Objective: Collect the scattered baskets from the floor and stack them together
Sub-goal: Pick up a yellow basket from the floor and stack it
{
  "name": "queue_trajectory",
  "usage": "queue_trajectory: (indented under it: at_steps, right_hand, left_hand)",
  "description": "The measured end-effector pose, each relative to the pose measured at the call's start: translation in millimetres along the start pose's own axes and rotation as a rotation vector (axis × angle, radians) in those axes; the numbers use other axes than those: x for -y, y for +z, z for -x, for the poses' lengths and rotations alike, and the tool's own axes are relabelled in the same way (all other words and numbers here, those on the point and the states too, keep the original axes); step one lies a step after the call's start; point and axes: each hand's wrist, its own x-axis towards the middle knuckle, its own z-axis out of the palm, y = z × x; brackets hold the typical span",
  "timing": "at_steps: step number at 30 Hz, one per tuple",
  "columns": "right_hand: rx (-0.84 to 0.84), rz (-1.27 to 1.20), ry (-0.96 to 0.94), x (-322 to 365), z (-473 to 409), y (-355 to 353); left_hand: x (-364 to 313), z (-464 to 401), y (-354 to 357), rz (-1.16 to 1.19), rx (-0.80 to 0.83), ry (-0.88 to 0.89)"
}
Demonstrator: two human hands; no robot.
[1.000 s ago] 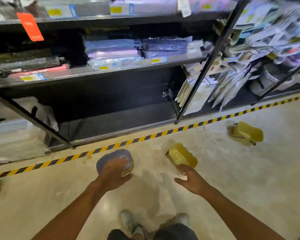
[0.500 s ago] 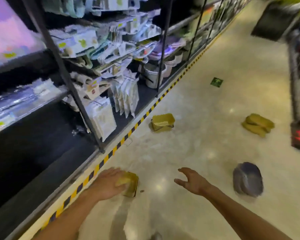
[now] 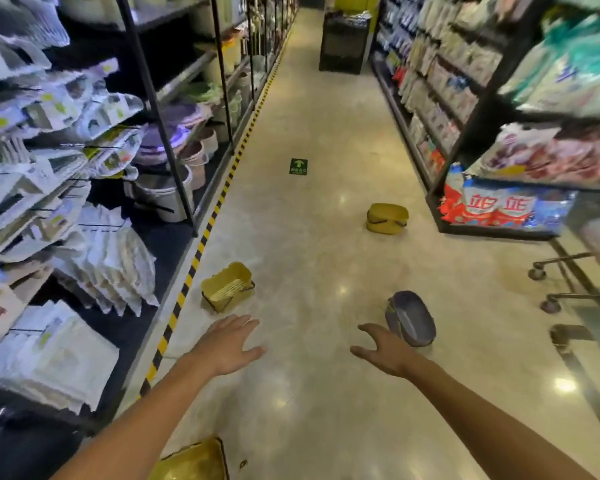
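Several baskets lie scattered on the shop aisle floor. A yellow basket (image 3: 227, 286) lies tipped on its side near the striped floor line, just beyond my left hand (image 3: 230, 342), which is open and holds nothing. A purple basket (image 3: 411, 318) lies tilted on the floor right beside my right hand (image 3: 383, 349), also open and empty. Farther down the aisle a pair of nested yellow baskets (image 3: 386, 218) rests upside down. Another yellow basket (image 3: 194, 462) sits at the bottom edge under my left forearm, partly cut off.
Shelves of packaged goods (image 3: 66, 209) and buckets (image 3: 163, 195) line the left, behind a yellow-black floor stripe (image 3: 201, 244). A stocked rack (image 3: 499, 202) and wheeled trolley legs (image 3: 551, 303) stand right. A dark bin (image 3: 343, 43) stands at the aisle's far end.
The view has swung from the left shelf to looking down the aisle. My left hand has let go of the basket it was touching; both hands now reach forward with nothing in them.
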Motion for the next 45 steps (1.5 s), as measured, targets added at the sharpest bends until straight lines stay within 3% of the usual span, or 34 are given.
queue_trajectory:
  at_steps: [15,25,34,45]
  right_hand:
    - [-0.159,-0.248,0.267,-120.6,-49.4,-77.9]
    - [-0.125,-0.308,0.270,-239.4,-172.1,-227.3]
    - [-0.115,-0.259,0.247,-285.5,-315.9,-327.0]
    - [-0.125,-0.252,0.355,-313.7,-487.6,-445.7]
  left_hand:
    - [-120.3,-252.6,-82.9,-0.239,0.123,0.346]
    - [-234.6,-443.6,-161.1,-0.214,0.076,0.359]
    - [-243.9,-586.4,-221.3,-0.214,0.101,0.294]
    - [-256.1,-817.2,-326.8,-0.310,0.107,0.389]
